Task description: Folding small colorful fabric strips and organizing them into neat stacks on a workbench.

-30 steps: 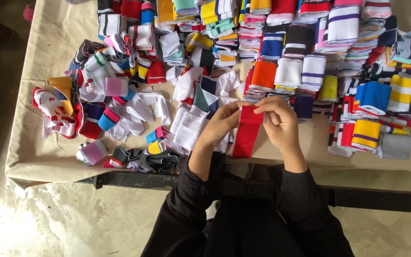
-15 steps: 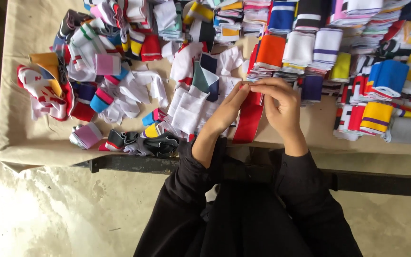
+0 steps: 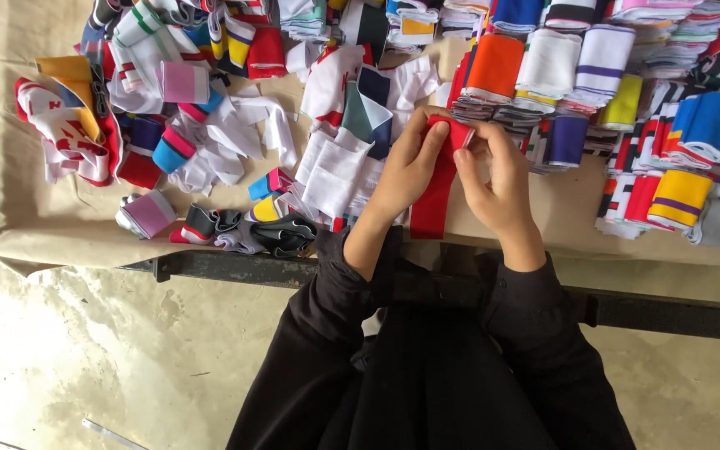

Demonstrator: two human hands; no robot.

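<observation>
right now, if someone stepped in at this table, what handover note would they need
Left hand: fingers pinch the top of the red knit band.
Right hand: fingers grip the same top end, which is folded over.
The band's lower end hangs past the table edge.
Done: neat folded stacks sit to the right and back.
Left: a loose unsorted pile lies to the left; the red band is only partly folded.

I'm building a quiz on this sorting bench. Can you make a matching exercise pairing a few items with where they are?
Items:
1. red knitted fabric strip
2. orange folded knit band
3. pink folded knit piece
4. yellow folded band with purple stripe

Places:
A. far right, near the table's front
B. held in both hands
C. left, by the table's front edge
D. on a stack behind the hands

Pairs: 1-B, 2-D, 3-C, 4-A
</observation>
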